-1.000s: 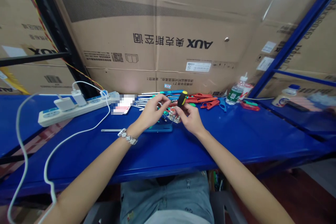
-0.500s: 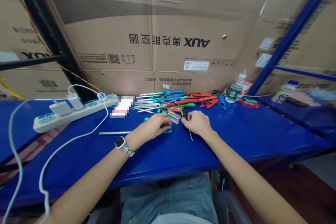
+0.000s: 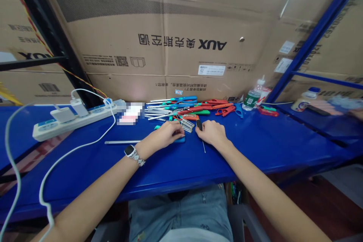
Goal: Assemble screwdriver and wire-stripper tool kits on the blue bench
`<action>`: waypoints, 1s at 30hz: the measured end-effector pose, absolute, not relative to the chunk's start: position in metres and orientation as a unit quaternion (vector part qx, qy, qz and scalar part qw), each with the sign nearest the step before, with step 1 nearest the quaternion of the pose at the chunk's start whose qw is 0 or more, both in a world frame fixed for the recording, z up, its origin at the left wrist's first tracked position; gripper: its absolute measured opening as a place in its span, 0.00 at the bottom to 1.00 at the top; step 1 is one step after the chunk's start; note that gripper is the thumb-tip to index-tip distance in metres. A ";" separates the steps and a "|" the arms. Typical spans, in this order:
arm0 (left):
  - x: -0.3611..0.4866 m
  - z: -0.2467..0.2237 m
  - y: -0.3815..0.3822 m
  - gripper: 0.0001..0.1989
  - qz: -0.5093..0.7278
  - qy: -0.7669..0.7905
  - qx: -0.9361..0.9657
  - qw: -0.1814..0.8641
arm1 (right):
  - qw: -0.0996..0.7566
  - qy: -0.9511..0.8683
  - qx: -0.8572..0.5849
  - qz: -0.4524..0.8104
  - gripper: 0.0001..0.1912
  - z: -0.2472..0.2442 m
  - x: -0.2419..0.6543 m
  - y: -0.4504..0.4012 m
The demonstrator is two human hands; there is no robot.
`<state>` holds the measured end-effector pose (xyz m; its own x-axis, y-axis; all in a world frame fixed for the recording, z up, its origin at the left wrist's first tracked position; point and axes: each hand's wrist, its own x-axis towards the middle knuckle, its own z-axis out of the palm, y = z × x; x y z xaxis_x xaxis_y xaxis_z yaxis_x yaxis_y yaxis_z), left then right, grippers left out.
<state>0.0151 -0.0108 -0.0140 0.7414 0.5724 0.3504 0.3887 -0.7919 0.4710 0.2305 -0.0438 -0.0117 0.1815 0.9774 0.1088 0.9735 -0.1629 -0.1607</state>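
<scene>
My right hand [image 3: 211,132] is closed on a small black-and-yellow screwdriver [image 3: 199,124], whose thin shaft points down toward the blue table [image 3: 187,166]. My left hand [image 3: 167,135] rests with curled fingers just above a long screwdriver with a blue handle [image 3: 179,140]; whether the fingers grip anything is hidden. That screwdriver's metal shaft sticks out to the left, past the wrist with the watch. Behind both hands lies a pile of screwdrivers with blue and teal handles [image 3: 185,99], beside red-handled tools [image 3: 225,110] and a bundle of small metal pieces [image 3: 187,125].
A white power strip [image 3: 79,121] with chargers and white cables lies at the left. At the back right stand a green-labelled bottle [image 3: 251,100] and, farther right, a blue-capped bottle [image 3: 306,99]. A large cardboard panel [image 3: 113,34] rises behind the table.
The view has shifted slightly. My hands stay in nearly the same places, with the small screwdriver still in my right hand.
</scene>
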 end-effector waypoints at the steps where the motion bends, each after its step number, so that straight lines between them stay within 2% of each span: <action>1: 0.015 -0.014 -0.011 0.08 0.243 0.267 0.914 0.187 | 0.097 -0.638 -0.764 0.010 0.19 -0.012 0.230 -0.043; 8: 0.016 -0.018 -0.009 0.07 0.262 0.265 0.907 0.194 | 0.118 -0.629 -0.769 0.003 0.22 -0.012 0.231 -0.041; 11: 0.016 -0.018 -0.007 0.07 0.287 0.263 0.900 0.196 | 0.214 -0.653 -0.726 -0.026 0.17 -0.014 0.232 -0.043; 13: 0.016 -0.015 -0.007 0.07 0.299 0.267 0.896 0.189 | 0.283 -0.725 -0.627 -0.023 0.12 -0.016 0.231 -0.045; 16: 0.014 -0.006 -0.008 0.07 0.328 0.284 0.883 0.181 | 0.336 -0.822 -0.458 0.048 0.14 -0.017 0.225 -0.045; 18: 0.014 0.002 -0.009 0.07 0.352 0.291 0.870 0.184 | 0.362 -0.835 -0.396 0.125 0.15 -0.016 0.221 -0.041; 24: 0.018 0.020 -0.007 0.08 0.406 0.314 0.837 0.192 | 0.457 -0.728 -0.358 0.365 0.15 -0.012 0.211 -0.025; 30: 0.022 0.043 -0.002 0.06 0.432 0.339 0.810 0.204 | 0.540 -0.636 -0.334 0.439 0.17 -0.002 0.194 -0.019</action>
<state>0.0216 -0.0020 0.0433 0.3964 0.7261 0.5618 0.3743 -0.6866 0.6233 0.1942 -0.0185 -0.0021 -0.1948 0.8986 0.3931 -0.0495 0.3913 -0.9189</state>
